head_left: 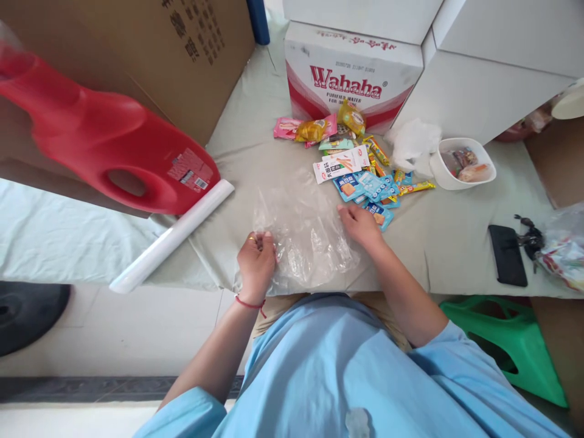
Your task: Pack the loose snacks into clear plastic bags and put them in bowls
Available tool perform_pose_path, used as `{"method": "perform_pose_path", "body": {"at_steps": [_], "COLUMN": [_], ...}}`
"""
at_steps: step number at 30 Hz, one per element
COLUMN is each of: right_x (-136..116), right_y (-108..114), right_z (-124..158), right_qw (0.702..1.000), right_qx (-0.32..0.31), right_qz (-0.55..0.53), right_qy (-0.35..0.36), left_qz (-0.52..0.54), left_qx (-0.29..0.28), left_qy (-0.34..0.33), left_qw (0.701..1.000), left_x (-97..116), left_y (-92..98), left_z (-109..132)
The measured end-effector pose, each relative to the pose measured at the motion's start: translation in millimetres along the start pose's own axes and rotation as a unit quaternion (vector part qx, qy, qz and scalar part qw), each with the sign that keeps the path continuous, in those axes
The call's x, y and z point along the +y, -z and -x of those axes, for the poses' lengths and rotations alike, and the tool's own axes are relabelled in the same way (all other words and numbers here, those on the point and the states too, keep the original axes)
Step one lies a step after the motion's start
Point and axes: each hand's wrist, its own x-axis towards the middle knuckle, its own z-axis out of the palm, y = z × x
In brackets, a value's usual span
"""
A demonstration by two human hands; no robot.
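A clear plastic bag [310, 240] lies spread and wrinkled on the cloth-covered surface in front of me. My left hand [256, 261] is closed on the bag's left edge, a red cord round its wrist. At the bag's right edge, my right hand [361, 225] has its fingers drawn together on the film, close beside the blue snack packets [376, 185]. Beyond them, white snack packets [341, 165], yellow wrappers [375, 151], a pink packet [288, 128] and amber-coloured packets [314, 129] lie in a loose pile.
A red jug [123, 140] and a white roll [173, 237] are at left by a brown carton [182, 67]. A Wahaba-lettered box [351, 79] stands behind the pile. At right are a white tub [463, 164], black phone [507, 255], keys and green stool [511, 344].
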Motion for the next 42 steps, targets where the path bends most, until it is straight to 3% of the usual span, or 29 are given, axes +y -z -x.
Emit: {"method": "perform_pose_path", "body": {"at_steps": [3,6,9,13,16,19,21,22,25,27,30,36,42], "right_x": [-22,-28,-16,8,17,18,18,17,17,18,19,28,44], "right_y": [-8,-14,-14,-12,-9,-7,-6,-5,-4,-2,5,20,31], "right_z": [-8,-12,-9,-3,1,3,4,4,4,4,5,13,30], "right_qw": [0.999,0.997,0.998,0.977,0.972,0.984,0.989,0.991,0.994,0.995,0.998,0.999,0.999], "right_qx": [-0.028,-0.062,-0.032,-0.009,-0.003,0.005,0.006,0.006,-0.001,-0.003,0.004,0.018,0.026], "right_qz": [0.013,0.015,-0.034,-0.204,-0.220,-0.169,-0.139,-0.127,-0.100,-0.083,-0.039,0.032,0.033], "right_qy": [0.008,0.034,0.036,-0.068,-0.078,-0.056,-0.050,-0.048,-0.049,-0.053,-0.048,-0.034,-0.027], "left_qz": [-0.035,-0.051,-0.031,-0.002,-0.065,-0.170,-0.225,-0.247,-0.281,-0.290,-0.330,-0.380,-0.435], "left_qx": [0.016,0.036,0.039,0.014,0.016,0.095,0.145,0.144,0.047,-0.029,-0.084,-0.104,-0.121], "left_qy": [-0.026,-0.032,0.002,0.045,0.024,-0.070,-0.197,-0.277,-0.483,-0.531,-0.489,-0.321,-0.288], "left_qw": [0.999,0.998,0.999,0.999,0.997,0.978,0.943,0.917,0.828,0.795,0.803,0.861,0.845], "left_x": [-3,-8,-7,-2,0,-3,-9,-13,-23,-24,-17,5,6], "left_y": [-3.2,-2.6,0.5,3.5,3.9,2.6,0.5,-1.0,-6.5,-10.0,-12.4,-12.9,-12.0], "left_z": [0,-3,-7,-15,-20,-19,-14,-12,-6,-7,-14,-22,-25]}}
